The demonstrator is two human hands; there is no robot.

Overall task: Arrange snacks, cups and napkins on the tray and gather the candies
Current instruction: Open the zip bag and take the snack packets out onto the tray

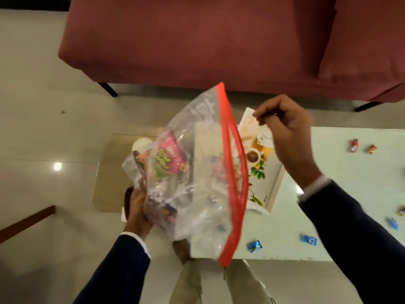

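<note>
Held up at frame centre, the limp, slippery zip bag [197, 172] of snacks sags from the left hand [137, 212] gripping its bottom, the right hand [285, 128] pinched shut, apparently empty, above the tray [268, 172]; candies [254, 246] dot the counter [328, 194].

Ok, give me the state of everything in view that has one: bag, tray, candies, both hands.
zip bag: held up, red zip open, snacks inside
pink snack packet: inside the bag
tray: on the table, partly behind the bag
candies: scattered loose on the table
left hand: grips the bag's bottom
right hand: raised above the tray, fingers curled, holding nothing visible
</note>
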